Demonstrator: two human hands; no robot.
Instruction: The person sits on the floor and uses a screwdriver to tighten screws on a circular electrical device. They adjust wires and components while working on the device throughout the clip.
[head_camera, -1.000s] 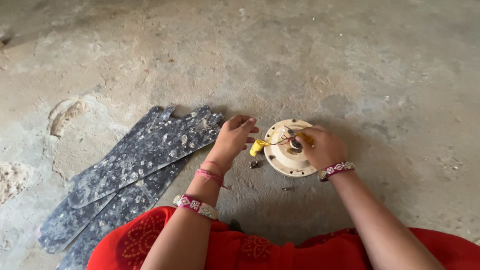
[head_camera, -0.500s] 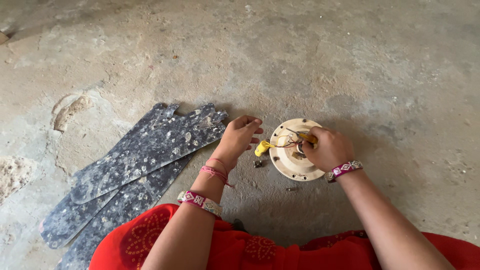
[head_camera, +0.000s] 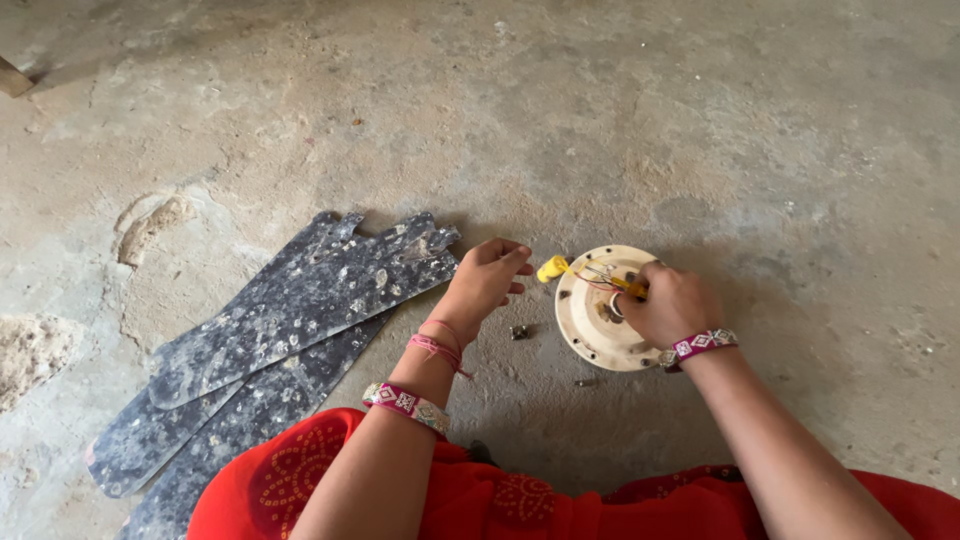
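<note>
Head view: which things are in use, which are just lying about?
In use: round cream motor plate, its wires, yellow-handled tool, left hand, right hand.

Lying about: dark speckled fan blades, small dark fastener, another small piece on the concrete floor.

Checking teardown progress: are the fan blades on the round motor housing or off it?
Off. The dark speckled blades lie stacked flat on the concrete floor, apart from the cream round housing, left of the left hand.

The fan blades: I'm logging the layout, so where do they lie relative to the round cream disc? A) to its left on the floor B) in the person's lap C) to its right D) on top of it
A: the dark speckled fan blades lie stacked on the concrete floor, left of the round cream disc and beyond the left hand.
</note>
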